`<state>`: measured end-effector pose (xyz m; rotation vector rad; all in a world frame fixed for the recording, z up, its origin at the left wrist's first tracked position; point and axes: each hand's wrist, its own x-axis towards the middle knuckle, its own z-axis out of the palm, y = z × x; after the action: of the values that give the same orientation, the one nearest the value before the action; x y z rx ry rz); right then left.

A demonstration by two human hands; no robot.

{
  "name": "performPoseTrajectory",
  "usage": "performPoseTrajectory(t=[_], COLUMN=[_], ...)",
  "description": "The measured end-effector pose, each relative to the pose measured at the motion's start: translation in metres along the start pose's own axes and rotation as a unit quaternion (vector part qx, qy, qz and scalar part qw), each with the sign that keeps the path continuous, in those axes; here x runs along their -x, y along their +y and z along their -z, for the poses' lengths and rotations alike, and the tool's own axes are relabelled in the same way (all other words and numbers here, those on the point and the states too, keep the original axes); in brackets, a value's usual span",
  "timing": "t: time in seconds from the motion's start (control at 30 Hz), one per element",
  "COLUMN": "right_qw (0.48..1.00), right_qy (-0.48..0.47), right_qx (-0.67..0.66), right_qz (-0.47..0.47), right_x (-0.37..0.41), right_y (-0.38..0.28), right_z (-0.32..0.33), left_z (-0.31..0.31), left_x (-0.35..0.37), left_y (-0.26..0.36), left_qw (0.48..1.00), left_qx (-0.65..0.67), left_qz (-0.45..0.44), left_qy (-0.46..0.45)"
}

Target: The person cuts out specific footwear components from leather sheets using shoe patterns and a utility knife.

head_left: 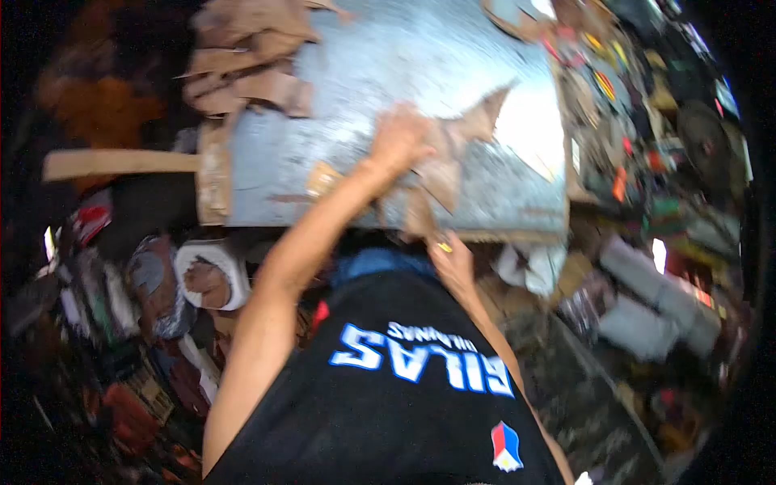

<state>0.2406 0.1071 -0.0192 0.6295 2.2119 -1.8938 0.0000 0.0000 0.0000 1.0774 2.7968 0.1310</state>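
On the shiny grey tabletop point(339, 89), my left hand point(400, 139) lies with its fingers spread, at the left edge of a brown irregular sheet piece point(440, 174). A pointed part of that piece reaches up to the right. My right hand point(453, 257) is at the table's front edge, its fingers closed around the lower end of a narrow brown piece. Something small and yellow shows on that hand. Blur hides what exactly its fingers grip. A small yellowish scrap point(323, 179) lies left of the sheet piece, near my left forearm.
Brown sheets point(250, 48) are piled at the table's back left. A wooden board point(121, 164) juts out left. A white round container point(212, 276) stands below left. Cluttered tools and scraps point(606, 89) line the right side, with grey bundles point(638, 323) lower right.
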Motion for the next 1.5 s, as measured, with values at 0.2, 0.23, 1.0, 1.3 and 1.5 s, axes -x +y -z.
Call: performPoseTrajectory(t=[0.2, 0.23, 1.0, 1.3, 1.5], right_qw=[0.889, 0.894, 0.900, 0.908, 0.910], right_qy=[0.057, 0.031, 0.142, 0.120, 0.139], right_qx=[0.441, 0.446, 0.390, 0.381, 0.365], right_qz=[0.111, 0.037, -0.129, -0.129, -0.138], right_x=[0.056, 0.067, 0.109, 0.058, 0.034], right_y=[0.039, 0.050, 0.188, 0.174, 0.170], right_z=[0.185, 0.196, 0.296, 0.294, 0.298], left_z=[-0.034, -0.033, -0.051, 0.028, 0.131], left_x=[-0.042, -0.044, -0.121, -0.159, -0.180], left_y=[0.126, 0.128, 0.128, 0.025, -0.118], left_qw=[0.988, 0.986, 0.910, 0.781, 0.775], left_qx=[0.152, 0.163, 0.334, 0.571, 0.477], left_qz=[0.033, 0.038, 0.081, -0.070, 0.003], left_qy=[0.014, -0.004, 0.232, 0.244, 0.415])
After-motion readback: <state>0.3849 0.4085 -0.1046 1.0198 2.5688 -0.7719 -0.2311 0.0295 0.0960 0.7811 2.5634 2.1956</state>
